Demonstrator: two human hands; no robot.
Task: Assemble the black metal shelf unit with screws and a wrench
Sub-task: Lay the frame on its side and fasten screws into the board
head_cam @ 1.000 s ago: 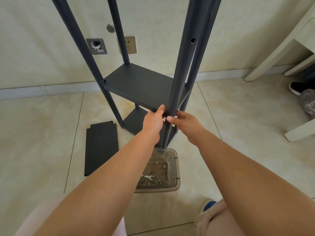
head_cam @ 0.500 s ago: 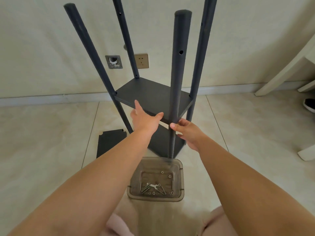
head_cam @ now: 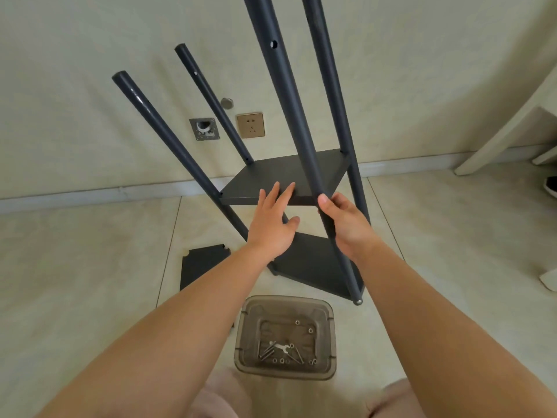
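Note:
The black shelf unit stands tilted on the tiled floor, with several dark posts and two fitted shelves, a middle shelf (head_cam: 280, 176) and a lower shelf (head_cam: 313, 263). My right hand (head_cam: 346, 224) grips the near post (head_cam: 289, 98) just below the middle shelf. My left hand (head_cam: 272, 223) reaches toward the middle shelf's front edge with straight fingers over it and holds nothing. A loose black shelf panel (head_cam: 202, 267) lies flat on the floor to the left. Screws, nuts and a small wrench (head_cam: 280, 347) lie in a clear plastic tub (head_cam: 284, 306) in front of me.
The wall behind carries a socket (head_cam: 250, 125) and a metal plate (head_cam: 205, 129). White furniture legs (head_cam: 497, 140) stand at the right, with a dark shoe (head_cam: 551, 185) at the frame edge. My knees are at the bottom edge.
The unit has tilted, its post tops swinging left and away. My left hand let go of the near post and opened over the middle shelf. My right hand wrapped round the post.

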